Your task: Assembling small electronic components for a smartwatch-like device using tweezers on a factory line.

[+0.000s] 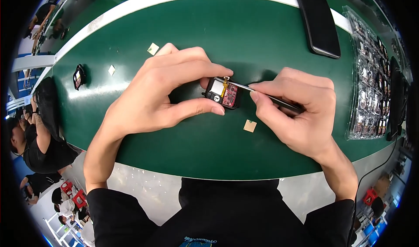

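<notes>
A small black device casing (235, 103) lies opened on the green table, in front of me. Inside it show a red circuit board (229, 96), a white block (216, 88) and a yellow-brown flex strip (225, 89). My left hand (159, 89) grips the casing from its left side, thumb at the near edge and index finger reaching over the far edge. Pinched like a pen in my right hand (301, 109) is a thin metal-tipped tool (276, 100), dark toward its rear. Its tip touches or hovers just over the flex strip's far end; I cannot tell which.
Small pale squares lie around: one (250, 125) near the casing, others (152, 49) (111, 69) farther left. Another small black device (79, 76) sits at left. A black slab (321, 26) stands far right, beside a clear plastic tray (369, 89) of parts. People sit at left.
</notes>
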Demonstrator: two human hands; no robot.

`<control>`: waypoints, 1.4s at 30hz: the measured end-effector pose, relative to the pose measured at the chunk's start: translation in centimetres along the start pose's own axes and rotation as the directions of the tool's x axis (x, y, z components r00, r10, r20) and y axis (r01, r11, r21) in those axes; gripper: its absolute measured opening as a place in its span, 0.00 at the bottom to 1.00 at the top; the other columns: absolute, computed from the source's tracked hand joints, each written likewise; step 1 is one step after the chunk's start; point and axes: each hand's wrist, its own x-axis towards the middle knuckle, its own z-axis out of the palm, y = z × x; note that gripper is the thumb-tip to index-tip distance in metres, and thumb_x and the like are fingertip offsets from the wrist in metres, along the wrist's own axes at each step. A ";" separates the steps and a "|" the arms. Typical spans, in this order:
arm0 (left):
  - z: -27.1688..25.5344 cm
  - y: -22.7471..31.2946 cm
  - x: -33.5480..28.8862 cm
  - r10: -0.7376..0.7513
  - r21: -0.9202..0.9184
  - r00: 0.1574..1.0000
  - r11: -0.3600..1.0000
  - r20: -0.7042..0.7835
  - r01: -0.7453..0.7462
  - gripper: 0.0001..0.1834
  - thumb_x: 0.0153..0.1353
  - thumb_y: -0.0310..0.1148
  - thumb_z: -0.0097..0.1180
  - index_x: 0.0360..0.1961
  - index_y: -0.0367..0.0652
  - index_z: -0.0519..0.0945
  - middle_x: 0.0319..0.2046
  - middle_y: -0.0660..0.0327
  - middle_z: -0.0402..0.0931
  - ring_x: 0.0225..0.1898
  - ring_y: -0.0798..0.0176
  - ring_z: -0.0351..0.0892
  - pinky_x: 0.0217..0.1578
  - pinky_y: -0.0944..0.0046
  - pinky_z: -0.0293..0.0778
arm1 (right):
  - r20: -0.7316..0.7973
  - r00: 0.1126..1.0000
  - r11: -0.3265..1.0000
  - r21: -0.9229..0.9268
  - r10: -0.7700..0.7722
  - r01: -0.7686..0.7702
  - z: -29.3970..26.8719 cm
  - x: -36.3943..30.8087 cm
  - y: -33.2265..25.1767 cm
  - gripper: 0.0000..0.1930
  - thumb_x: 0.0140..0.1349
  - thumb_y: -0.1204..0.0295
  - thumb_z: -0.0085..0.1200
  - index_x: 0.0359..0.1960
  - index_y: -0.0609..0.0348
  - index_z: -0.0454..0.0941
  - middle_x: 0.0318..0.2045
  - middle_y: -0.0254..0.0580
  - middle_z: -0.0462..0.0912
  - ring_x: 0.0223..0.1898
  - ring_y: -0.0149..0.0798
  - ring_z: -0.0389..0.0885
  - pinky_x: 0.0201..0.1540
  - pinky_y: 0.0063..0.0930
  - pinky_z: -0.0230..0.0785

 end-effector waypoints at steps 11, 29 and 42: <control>0.3 0.2 0.0 -0.002 0.020 0.999 1.000 -0.043 0.003 0.35 0.49 0.38 0.86 0.59 0.39 0.90 0.32 0.64 0.80 0.30 0.64 0.69 0.38 0.60 0.65 | -0.004 0.998 0.997 -0.058 -0.060 0.059 0.0 0.0 0.1 0.08 0.58 0.84 0.72 0.39 0.66 0.94 0.20 0.35 0.81 0.19 0.26 0.72 0.23 0.25 0.56; -0.1 -0.7 0.0 0.003 -0.041 0.998 0.999 -0.058 -0.005 0.31 0.49 0.35 0.85 0.55 0.40 0.91 0.30 0.65 0.78 0.26 0.68 0.63 0.38 0.63 0.62 | -0.023 0.991 0.988 -0.087 -0.134 0.131 0.3 -0.1 0.3 0.11 0.60 0.85 0.74 0.45 0.65 0.95 0.23 0.34 0.81 0.21 0.25 0.70 0.24 0.25 0.56; -0.8 -0.6 0.2 -0.015 -0.027 0.999 1.000 0.033 0.016 0.31 0.50 0.41 0.85 0.56 0.41 0.92 0.39 0.62 0.87 0.29 0.67 0.68 0.40 0.63 0.64 | 0.039 0.998 0.998 -0.034 -0.057 0.059 -0.2 0.0 0.1 0.08 0.61 0.83 0.74 0.42 0.66 0.95 0.20 0.34 0.79 0.21 0.25 0.70 0.25 0.26 0.53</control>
